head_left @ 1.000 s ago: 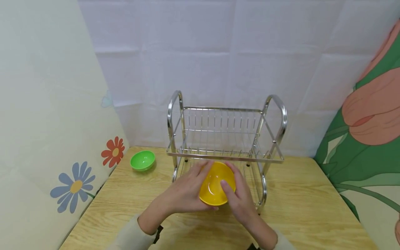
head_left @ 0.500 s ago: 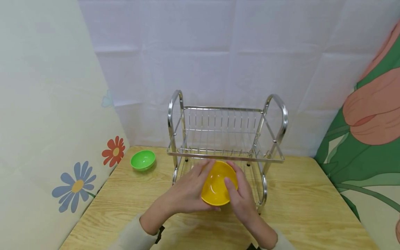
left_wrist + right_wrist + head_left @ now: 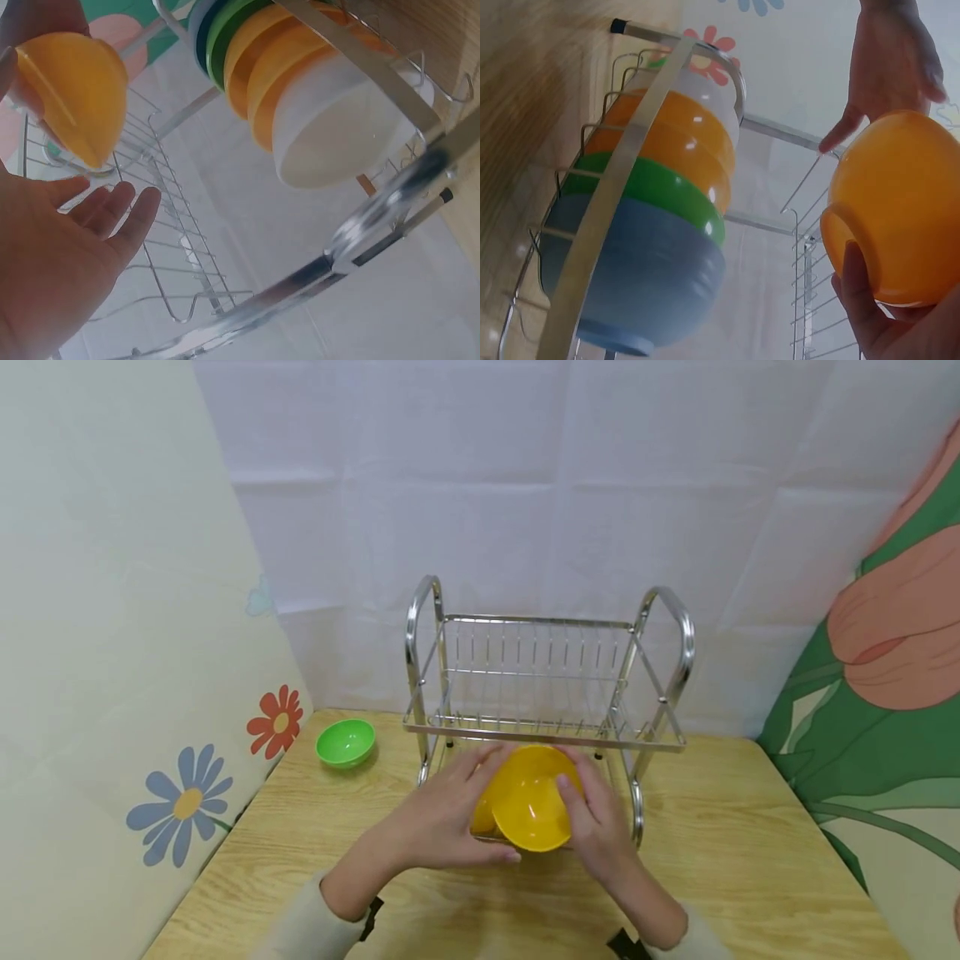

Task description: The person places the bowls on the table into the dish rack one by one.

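Note:
My right hand (image 3: pixel 600 822) grips a yellow bowl (image 3: pixel 536 797), thumb inside and fingers beneath, in front of the dish rack (image 3: pixel 686 643). The bowl's opening faces me in the head view. To its left, my left hand (image 3: pixel 438 822) is spread with fingers extended. In the left wrist view a gap shows between the left fingertips and the bowl (image 3: pixel 82 90). Fingers of the right hand (image 3: pixel 877 322) reach the bowl's foot ring in the right wrist view. Standing on edge in the rack's lower tier are several bowls, among them a blue bowl (image 3: pixel 641 262), a green bowl (image 3: pixel 667 191) and a white bowl (image 3: pixel 337 127).
A small green bowl (image 3: pixel 345 743) sits on the wooden table (image 3: pixel 750 843) at the back left. The rack's upper tier (image 3: pixel 540 621) rises over the lower one, with metal arches at both ends. White cloth (image 3: pixel 525 485) hangs behind.
The right hand and yellow bowl have shifted slightly to the right. My left hand, earlier against the bowl's side, is now apart from it, and an orange patch shows between them.

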The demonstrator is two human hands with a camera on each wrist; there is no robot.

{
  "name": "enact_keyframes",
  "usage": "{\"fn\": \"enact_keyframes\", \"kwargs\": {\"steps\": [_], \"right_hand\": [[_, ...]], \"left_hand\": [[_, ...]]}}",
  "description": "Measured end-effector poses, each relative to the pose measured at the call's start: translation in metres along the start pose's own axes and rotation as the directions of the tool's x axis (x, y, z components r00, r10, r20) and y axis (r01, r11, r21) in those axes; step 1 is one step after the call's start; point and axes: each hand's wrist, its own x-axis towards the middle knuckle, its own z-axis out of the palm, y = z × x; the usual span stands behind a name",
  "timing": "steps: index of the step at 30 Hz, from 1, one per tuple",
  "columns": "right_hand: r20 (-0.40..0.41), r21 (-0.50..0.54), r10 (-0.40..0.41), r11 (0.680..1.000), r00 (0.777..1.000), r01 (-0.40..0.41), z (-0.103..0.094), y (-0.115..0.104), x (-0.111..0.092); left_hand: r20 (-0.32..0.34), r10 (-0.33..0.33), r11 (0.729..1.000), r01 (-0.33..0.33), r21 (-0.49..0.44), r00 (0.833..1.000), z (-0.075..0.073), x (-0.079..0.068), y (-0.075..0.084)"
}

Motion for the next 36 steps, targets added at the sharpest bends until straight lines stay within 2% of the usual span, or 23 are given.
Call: {"fn": "enact_keyframes", "kwargs": {"steps": [5, 8, 14, 18, 21, 26, 30, 36], "right_hand": [[0.031, -0.045, 0.002, 0.999, 1.0, 0.0, -0.009, 0.004, 0.002], [0.017, -0.107, -0.02, 0.994, 1.0, 0.021, -0.013, 0.005, 0.003], [-0.016, -0.246, -0.105, 0.964, 0.994, 0.097, -0.019, 0.009, 0.005], [0.007, -0.312, -0.106, 0.945, 0.994, 0.103, -0.022, 0.01, 0.006], [0.023, -0.368, -0.102, 0.924, 0.994, 0.104, -0.024, 0.011, 0.005], [0.025, -0.46, -0.159, 0.875, 0.987, 0.153, -0.026, 0.012, 0.007], [0.034, -0.51, -0.181, 0.843, 0.983, 0.173, -0.028, 0.013, 0.008], [0.057, -0.536, -0.153, 0.829, 0.987, 0.16, -0.031, 0.013, 0.008]], "left_hand": [[-0.031, 0.015, 0.999, -0.014, 0.038, 0.999, -0.009, -0.006, -0.005], [-0.063, 0.041, 0.997, -0.036, 0.067, 0.997, -0.013, -0.01, -0.007], [-0.114, 0.094, 0.99, -0.082, 0.111, 0.989, -0.025, -0.014, -0.006], [-0.132, 0.128, 0.985, -0.111, 0.13, 0.983, -0.036, -0.019, -0.004], [-0.157, 0.178, 0.977, -0.156, 0.144, 0.971, -0.044, -0.022, -0.003], [-0.209, 0.259, 0.959, -0.224, 0.175, 0.943, -0.057, -0.023, -0.002], [-0.235, 0.282, 0.954, -0.246, 0.174, 0.93, -0.069, -0.022, 0.001], [-0.283, 0.292, 0.954, -0.259, 0.148, 0.913, -0.086, -0.019, 0.002]]}}
